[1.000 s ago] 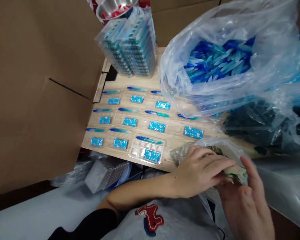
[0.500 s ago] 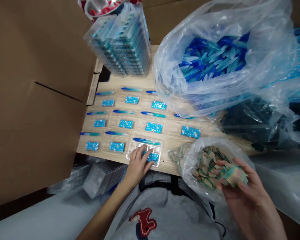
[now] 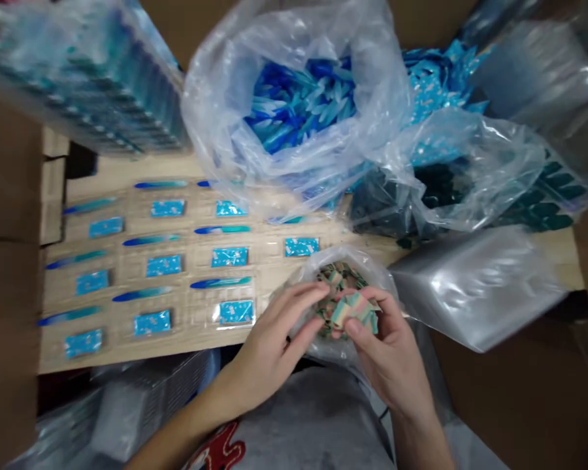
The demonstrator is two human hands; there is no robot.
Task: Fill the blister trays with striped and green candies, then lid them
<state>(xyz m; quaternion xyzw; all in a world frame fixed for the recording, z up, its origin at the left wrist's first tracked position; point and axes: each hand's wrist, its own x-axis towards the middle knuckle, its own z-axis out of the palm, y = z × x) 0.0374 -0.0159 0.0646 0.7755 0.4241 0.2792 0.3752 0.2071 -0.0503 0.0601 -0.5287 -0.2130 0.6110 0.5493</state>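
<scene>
My right hand (image 3: 389, 349) grips a small stack of pastel striped pieces (image 3: 353, 308) over a clear bag (image 3: 323, 274) full of the same pieces at the table's near edge. My left hand (image 3: 279, 339) reaches in from the left, its fingers pinching at that stack. Just left of my hands lie clear blister trays (image 3: 147, 261) in rows on the wooden table (image 3: 127, 173), each holding a blue stick and a blue patterned packet.
A big clear bag of blue sticks (image 3: 298, 104) sits at the back centre. More bags, with dark and blue patterned contents (image 3: 451, 176), lie to the right. A wrapped stack of trays (image 3: 88, 78) stands back left. Cardboard walls (image 3: 10, 196) enclose the sides.
My left hand left the near blister tray and moved right to the striped pieces in my right hand. The view swung right, showing more bags.
</scene>
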